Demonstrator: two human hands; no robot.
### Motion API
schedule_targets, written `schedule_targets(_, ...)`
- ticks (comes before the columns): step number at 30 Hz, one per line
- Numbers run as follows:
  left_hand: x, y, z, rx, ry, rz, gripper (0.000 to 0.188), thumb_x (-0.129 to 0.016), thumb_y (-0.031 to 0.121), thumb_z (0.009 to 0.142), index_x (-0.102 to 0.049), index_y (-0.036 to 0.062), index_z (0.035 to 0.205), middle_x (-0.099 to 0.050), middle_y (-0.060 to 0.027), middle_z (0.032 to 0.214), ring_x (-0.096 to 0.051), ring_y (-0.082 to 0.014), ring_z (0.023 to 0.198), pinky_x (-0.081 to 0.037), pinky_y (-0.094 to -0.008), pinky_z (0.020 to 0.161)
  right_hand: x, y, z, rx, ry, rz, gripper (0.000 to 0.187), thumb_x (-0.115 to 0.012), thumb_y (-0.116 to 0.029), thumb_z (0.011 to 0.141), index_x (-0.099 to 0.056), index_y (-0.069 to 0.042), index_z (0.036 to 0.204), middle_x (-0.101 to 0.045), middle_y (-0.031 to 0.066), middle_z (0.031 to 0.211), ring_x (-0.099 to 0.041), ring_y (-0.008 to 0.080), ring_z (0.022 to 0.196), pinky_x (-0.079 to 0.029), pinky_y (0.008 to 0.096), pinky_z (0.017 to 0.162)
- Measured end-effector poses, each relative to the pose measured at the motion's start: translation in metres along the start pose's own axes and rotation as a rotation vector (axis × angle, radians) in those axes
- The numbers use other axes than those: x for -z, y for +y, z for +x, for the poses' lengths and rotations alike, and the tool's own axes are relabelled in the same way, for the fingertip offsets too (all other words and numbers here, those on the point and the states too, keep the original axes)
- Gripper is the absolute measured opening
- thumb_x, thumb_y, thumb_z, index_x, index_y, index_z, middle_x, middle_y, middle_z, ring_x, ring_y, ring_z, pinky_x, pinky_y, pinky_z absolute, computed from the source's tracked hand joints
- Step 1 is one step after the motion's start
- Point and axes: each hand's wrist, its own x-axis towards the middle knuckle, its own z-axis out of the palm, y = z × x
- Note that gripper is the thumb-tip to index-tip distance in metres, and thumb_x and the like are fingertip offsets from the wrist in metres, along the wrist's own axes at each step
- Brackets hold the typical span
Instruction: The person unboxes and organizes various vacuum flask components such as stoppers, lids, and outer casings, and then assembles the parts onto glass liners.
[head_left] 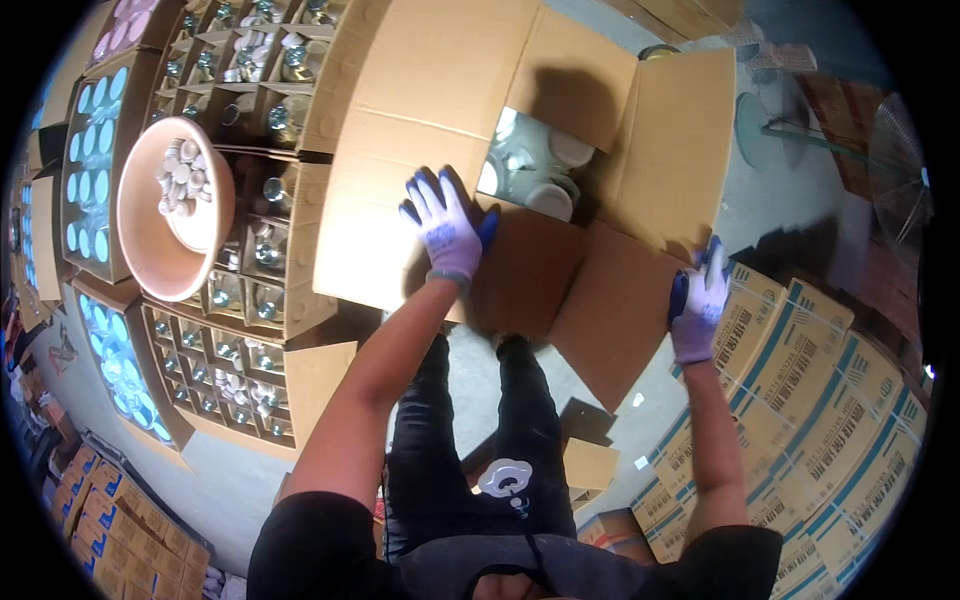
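At creased, angular cardboard flaps (430, 90), hands (447, 236) in blue-tipped fabric gloves (697, 315).

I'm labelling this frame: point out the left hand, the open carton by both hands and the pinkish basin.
Left hand (447, 232), head view: its back.
Open carton (425, 85), head view: left flap.
Pinkish basin (155, 258), head view: inner wall.

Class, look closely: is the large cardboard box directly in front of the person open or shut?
The cardboard box is open: its flaps spread outward, and pale round tops show inside.
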Motion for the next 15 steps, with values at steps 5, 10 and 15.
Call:
schedule_targets(5, 0.011, 0.01, 0.033, 0.14, -0.117, 0.3, 0.098, -0.072, 0.039, 0.078, -0.02, 0.0002, 0.151, -0.022, -0.0336, 0.153, -0.019, -0.0498, 0.143, -0.015, -0.0641, 0.112, -0.073, -0.022, -0.028, -0.804, 0.113, 1.247, 0.067, -0.073, -0.007, 0.086, -0.033, 0.0, 0.141, -0.048, 0.0177, 0.134, -0.048, 0.0245, 0.123, -0.04, 0.0372, 0.106)
schedule_targets(10, 0.082, -0.061, 0.046, 0.039, -0.088, -0.094, 0.055, -0.054, 0.009, 0.091, -0.041, 0.0067, 0.144, -0.059, -0.0192, 0.114, -0.056, -0.0278, 0.101, -0.046, -0.0374, 0.089, -0.049, 0.009, -0.014, -0.793, -0.229, 1.663, 0.061, -0.07, -0.003, 0.077, -0.044, 0.002, 0.133, -0.056, 0.0113, 0.125, -0.056, 0.0213, 0.113, -0.045, 0.0337, 0.099)
schedule_targets(15, 0.204, -0.03, 0.059, 0.348, -0.378, -0.514, 0.032, -0.06, 0.01, 0.094, -0.06, -0.0032, 0.123, -0.066, -0.0031, 0.102, -0.056, -0.0095, 0.088, -0.046, -0.0264, 0.081, -0.071, 0.085, -0.039, -0.697, -0.282, 1.739, 0.06, -0.067, -0.004, 0.071, -0.051, 0.002, 0.128, -0.062, 0.01, 0.119, -0.059, 0.0197, 0.107, -0.047, 0.0324, 0.094)
